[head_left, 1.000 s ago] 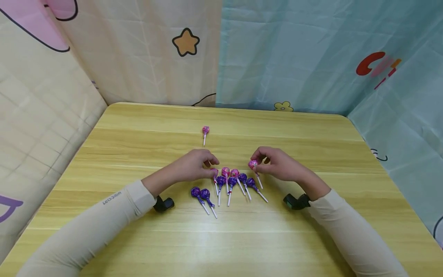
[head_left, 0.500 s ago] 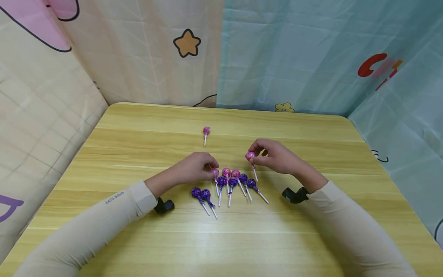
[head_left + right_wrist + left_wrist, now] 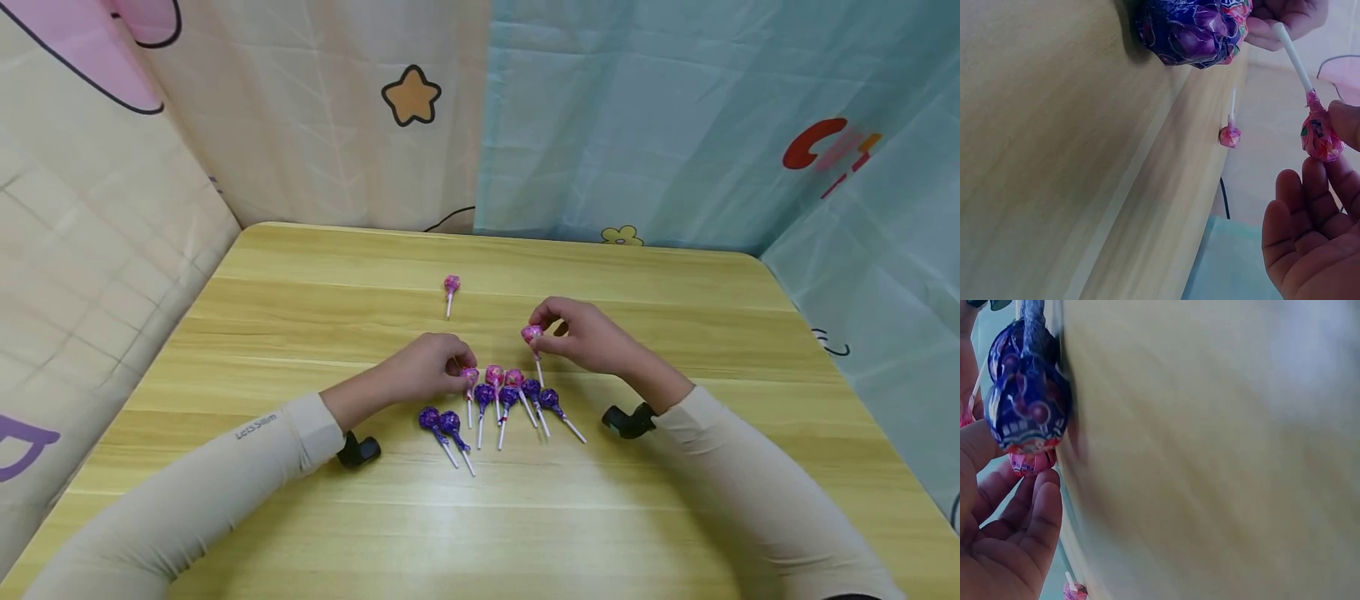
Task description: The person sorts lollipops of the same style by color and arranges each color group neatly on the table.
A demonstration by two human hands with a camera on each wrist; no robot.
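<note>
I now have the right hand [image 3: 588,336] farther left and farther off than a second ago, its fingers [image 3: 1316,187] pinching a round, glossy-wrapped pink lollipop [image 3: 532,333] above the pale wooden counter [image 3: 525,542]; I judge it free of the group. The left hand [image 3: 429,367] stays pinched on another pink lollipop [image 3: 471,374], round purple lollipops [image 3: 550,398] on its fingers' near side.

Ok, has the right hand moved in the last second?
Yes: in the head view, the right hand has shifted left and up, nearer the lone pink lollipop at the back.
</note>
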